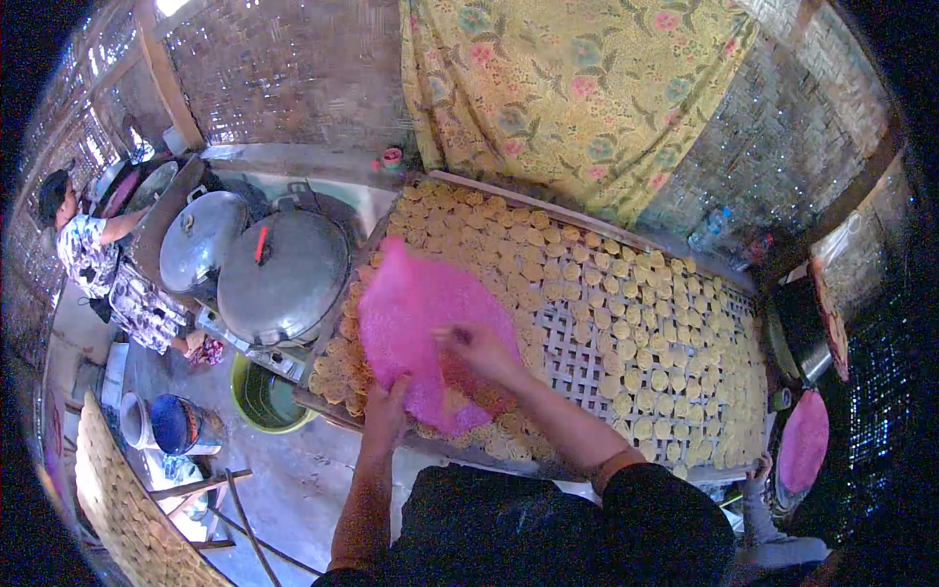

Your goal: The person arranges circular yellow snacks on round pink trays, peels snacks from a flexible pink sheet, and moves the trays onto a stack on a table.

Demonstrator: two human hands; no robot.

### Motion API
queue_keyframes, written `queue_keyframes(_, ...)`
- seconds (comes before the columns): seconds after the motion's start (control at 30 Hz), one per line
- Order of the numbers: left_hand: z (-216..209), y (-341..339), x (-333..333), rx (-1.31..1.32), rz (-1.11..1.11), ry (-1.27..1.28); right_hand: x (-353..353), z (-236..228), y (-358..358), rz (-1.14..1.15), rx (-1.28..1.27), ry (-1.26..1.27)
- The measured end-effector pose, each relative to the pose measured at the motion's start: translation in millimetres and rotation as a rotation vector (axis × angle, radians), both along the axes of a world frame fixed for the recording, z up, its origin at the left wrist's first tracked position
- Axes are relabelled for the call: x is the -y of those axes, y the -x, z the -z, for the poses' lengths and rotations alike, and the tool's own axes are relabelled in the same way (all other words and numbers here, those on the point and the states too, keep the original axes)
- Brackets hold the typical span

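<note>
A bright pink, thin sheet-like piece with a fine mesh look (430,303) is spread over the left part of a slatted drying rack (572,370). My left hand (388,403) is closed on its near edge. Over its middle is my right hand (474,350), smeared by motion, so its grip is unclear. Small round yellowish crackers (675,382) lie in rows across the rack. Browner ones (337,377) crowd its left end, beside and below the pink sheet.
Left of the rack stand two large lidded metal pots (284,279), with a green basin (256,406) below and a blue bucket (176,426) farther left. One person (108,254) works at far left; another's hand (758,468) touches the rack's right corner, near a pink oval (804,440).
</note>
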State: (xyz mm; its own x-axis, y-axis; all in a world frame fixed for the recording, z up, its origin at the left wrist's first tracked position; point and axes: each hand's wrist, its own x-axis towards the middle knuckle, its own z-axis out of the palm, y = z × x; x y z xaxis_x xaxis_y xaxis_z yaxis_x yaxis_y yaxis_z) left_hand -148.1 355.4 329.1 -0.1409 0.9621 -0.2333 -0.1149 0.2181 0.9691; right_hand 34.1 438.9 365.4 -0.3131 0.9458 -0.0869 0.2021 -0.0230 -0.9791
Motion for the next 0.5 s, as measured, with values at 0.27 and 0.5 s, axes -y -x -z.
queue_keyframes(0.27,0,27,41,-0.455,-0.037,-0.131,-42,43,-180,0.473,0.439,-0.312)
queue_keyframes(0.5,-27,21,52,-0.621,0.199,-0.108,-36,72,-183,0.521,0.586,-0.313)
